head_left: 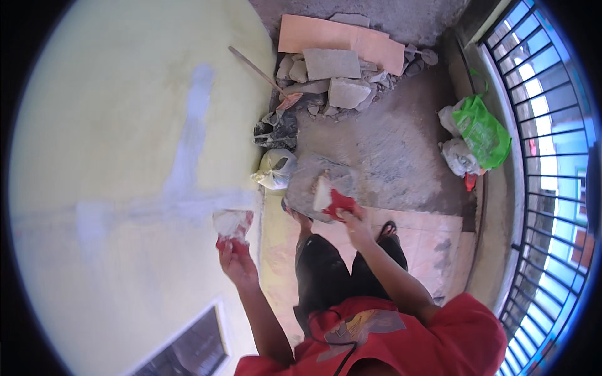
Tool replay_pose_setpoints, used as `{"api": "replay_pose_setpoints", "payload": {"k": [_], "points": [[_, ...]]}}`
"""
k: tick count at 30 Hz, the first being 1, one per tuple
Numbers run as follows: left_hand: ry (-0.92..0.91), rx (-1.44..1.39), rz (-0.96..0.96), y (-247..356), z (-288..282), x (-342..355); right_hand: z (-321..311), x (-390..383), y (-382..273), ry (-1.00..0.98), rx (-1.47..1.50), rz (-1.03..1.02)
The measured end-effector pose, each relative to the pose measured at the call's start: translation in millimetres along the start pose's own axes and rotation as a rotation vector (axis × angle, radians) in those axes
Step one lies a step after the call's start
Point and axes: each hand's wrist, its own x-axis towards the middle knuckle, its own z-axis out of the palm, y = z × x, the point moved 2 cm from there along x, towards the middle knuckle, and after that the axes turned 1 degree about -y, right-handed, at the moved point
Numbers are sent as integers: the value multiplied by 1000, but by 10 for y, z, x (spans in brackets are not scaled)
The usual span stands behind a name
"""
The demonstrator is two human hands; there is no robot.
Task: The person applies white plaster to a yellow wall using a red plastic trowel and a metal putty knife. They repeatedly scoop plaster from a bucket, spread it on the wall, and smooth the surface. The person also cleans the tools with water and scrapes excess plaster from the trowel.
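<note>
My left hand is closed round the red handle of a wide putty knife, its blade upward and smeared with white paste. That blade is close to the pale yellow wall; whether it touches I cannot tell. Over the floor in front of my legs, my right hand grips a second red putty knife, with white paste along its blade edge. Whitish filler patches run up the wall and along a horizontal band beside my left hand.
Broken concrete rubble and orange-tan boards lie at the back. A shovel leans by the wall, near a filled white sack. On the right are a green bag and a barred railing. A window is lower left.
</note>
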Motion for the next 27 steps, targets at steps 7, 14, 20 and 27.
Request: {"api": "replay_pose_setpoints", "payload": {"k": [7, 14, 20, 27], "points": [[13, -44, -84, -858, 506, -1148, -1568, -920, -1695, 179, 40, -68], [6, -85, -80, -1347, 1295, -1217, -1244, -643, -2689, -10, 50, -14], [-82, -265, -62, -1489, 2258, -1267, -612, -73, -3100, -314, -277, -50], [-223, -196, -23, -1672, 3150, -729, -226, 819, -3956, -527, -922, -352]]}}
